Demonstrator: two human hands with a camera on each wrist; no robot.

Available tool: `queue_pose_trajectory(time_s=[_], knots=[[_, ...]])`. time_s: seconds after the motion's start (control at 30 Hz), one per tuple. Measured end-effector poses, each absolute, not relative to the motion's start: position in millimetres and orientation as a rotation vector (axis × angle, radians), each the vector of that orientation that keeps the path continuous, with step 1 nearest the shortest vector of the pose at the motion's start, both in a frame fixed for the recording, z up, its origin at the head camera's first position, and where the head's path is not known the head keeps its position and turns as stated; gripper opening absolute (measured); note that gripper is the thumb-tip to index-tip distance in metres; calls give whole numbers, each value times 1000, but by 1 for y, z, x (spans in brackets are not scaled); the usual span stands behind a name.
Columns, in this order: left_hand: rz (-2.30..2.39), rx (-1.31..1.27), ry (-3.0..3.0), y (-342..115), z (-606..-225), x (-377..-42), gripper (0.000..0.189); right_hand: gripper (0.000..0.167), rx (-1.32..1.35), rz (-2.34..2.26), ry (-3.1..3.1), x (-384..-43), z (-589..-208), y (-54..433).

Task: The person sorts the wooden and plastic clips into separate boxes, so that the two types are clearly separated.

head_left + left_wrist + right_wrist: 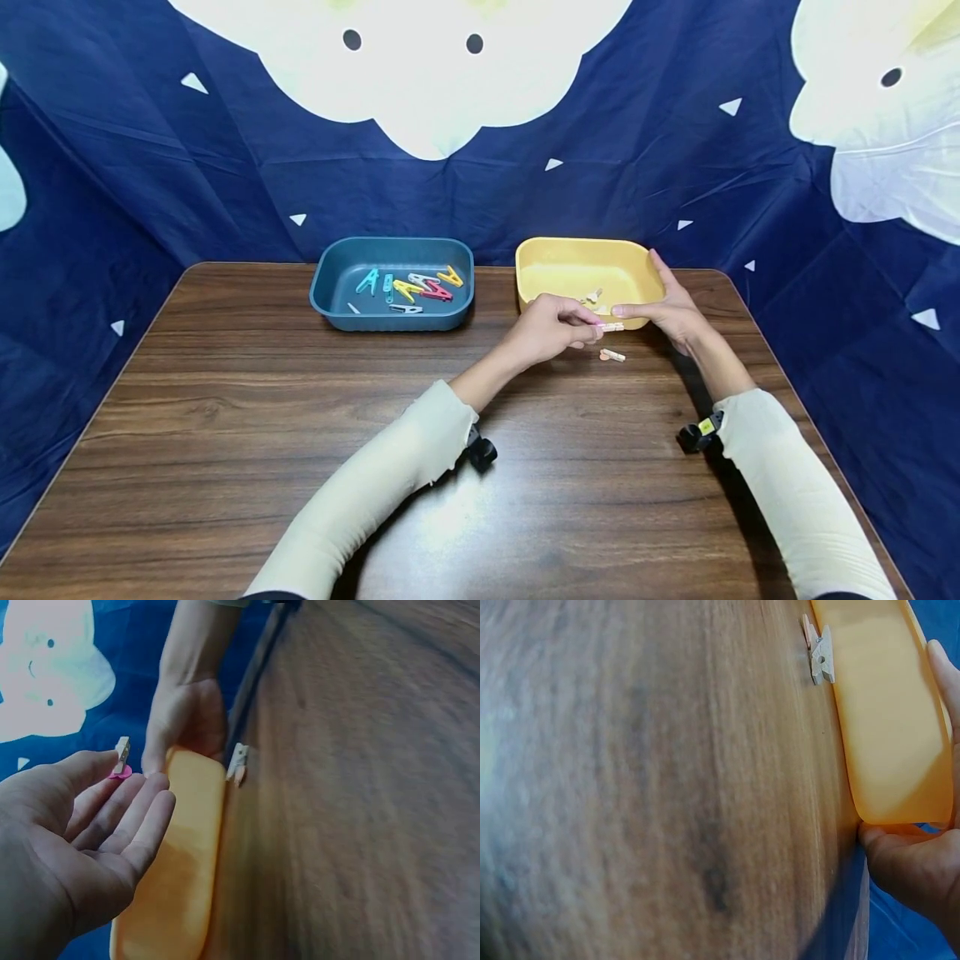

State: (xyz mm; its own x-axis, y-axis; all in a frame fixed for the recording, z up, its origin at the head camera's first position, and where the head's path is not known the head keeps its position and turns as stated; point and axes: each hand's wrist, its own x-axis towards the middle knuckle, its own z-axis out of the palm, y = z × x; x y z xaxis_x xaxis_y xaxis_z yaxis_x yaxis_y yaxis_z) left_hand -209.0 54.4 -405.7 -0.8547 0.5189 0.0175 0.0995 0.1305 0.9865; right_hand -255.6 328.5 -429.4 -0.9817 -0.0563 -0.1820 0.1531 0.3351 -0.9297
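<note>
My left hand (551, 329) pinches a small wooden clothespin (123, 750) with a pink decoration between thumb and fingers, at the front rim of the yellow bin (540, 254). In the left wrist view its other fingers extend loosely, palm up. With my right hand (678, 315) I hold the bin at its right front corner, thumb on the rim and fingers along the right side. A second wooden clothespin (612, 356), with an orange-pink decoration, lies on the table just in front of the bin. Inside the bin are small pale pieces (594, 296), partly hidden by the front wall and my left hand.
A dark teal bin (318, 287) stands to the left of the yellow one and holds several plastic clips (408, 290) in turquoise, yellow, red and white. Both bins sit near the back edge of the wooden table (225, 417), before a blue cloth backdrop (247, 192).
</note>
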Motion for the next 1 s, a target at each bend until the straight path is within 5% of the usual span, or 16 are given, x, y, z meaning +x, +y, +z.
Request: queue_pose_trajectory(time_s=[1.0], knots=[[2121, 283, 1935, 71, -381, -258, 21, 142, 87, -1682, 2430, -259, -433, 331]])
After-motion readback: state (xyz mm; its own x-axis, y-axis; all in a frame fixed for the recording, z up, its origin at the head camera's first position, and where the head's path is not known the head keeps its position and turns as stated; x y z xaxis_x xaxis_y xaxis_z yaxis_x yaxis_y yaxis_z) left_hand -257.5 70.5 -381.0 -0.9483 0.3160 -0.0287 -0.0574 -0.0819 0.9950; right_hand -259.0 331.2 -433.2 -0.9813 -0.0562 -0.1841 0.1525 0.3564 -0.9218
